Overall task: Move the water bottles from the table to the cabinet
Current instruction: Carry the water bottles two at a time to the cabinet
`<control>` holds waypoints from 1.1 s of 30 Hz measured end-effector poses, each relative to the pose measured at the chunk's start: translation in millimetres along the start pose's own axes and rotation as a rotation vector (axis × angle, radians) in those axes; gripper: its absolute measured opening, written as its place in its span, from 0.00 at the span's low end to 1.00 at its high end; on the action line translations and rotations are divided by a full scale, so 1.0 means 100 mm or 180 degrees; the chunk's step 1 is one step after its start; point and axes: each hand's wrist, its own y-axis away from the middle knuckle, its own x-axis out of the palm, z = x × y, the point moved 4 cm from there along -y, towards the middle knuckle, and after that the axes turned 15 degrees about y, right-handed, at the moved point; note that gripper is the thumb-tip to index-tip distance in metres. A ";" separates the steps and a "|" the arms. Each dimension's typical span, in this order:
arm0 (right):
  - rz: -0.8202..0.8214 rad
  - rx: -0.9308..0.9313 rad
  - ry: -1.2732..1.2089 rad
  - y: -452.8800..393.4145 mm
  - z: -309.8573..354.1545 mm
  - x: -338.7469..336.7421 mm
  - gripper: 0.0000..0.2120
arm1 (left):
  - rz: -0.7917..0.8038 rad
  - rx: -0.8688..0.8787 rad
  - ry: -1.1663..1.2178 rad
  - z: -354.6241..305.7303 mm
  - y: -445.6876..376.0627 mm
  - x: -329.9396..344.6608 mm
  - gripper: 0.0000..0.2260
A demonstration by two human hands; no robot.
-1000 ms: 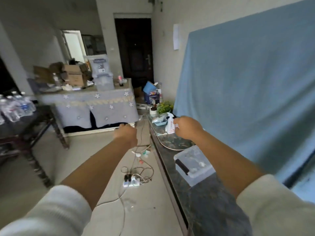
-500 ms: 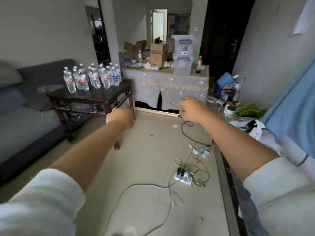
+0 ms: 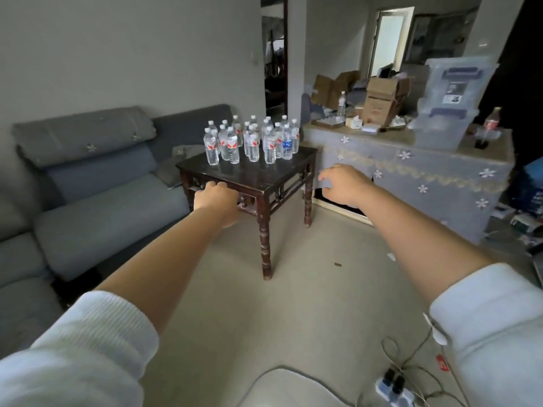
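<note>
While both hands reach forward holding nothing, left hand (image 3: 216,198) loosely curled, right hand (image 3: 342,183) with fingers relaxed, the water bottles (image 3: 252,141) stand on the dark worktop (image 3: 258,174) between a grey sofa (image 3: 97,186) and a cloth-covered cabinet (image 3: 411,168).

White ribbed sleeves (image 3: 88,342) — pushed up past the elbows — leave both forearms bare.

A grey sofa (image 3: 97,183) lines the left wall. Cardboard boxes (image 3: 379,98), stacked clear bins (image 3: 449,113) and what looks like a cola bottle (image 3: 491,124) stand behind. A power strip (image 3: 395,387) lies on the floor.
</note>
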 end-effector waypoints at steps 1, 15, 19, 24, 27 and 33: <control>-0.0014 -0.0044 -0.0013 -0.17 0.03 0.02 0.20 | 0.0002 -0.0047 -0.0024 0.05 -0.12 0.00 0.17; 0.0089 -0.0604 -0.0021 -2.83 0.72 0.36 0.20 | 0.0127 -0.0490 -0.0104 1.25 -2.36 0.22 0.17; 0.0057 -0.0551 -0.0095 -3.55 0.91 0.35 0.20 | 0.0188 -0.0570 -0.0147 1.63 -3.01 0.21 0.17; 0.0180 -0.0511 -0.0182 -4.30 1.09 0.47 0.19 | 0.0333 -0.0589 -0.0173 1.95 -3.68 0.29 0.17; 0.0197 -0.0448 -0.0333 -4.79 1.20 0.59 0.20 | 0.0346 -0.0582 -0.0049 2.14 -4.13 0.37 0.16; 0.0337 -0.0361 -0.0494 -5.81 1.34 0.90 0.19 | 0.0373 -0.0552 0.0268 2.36 -5.09 0.53 0.16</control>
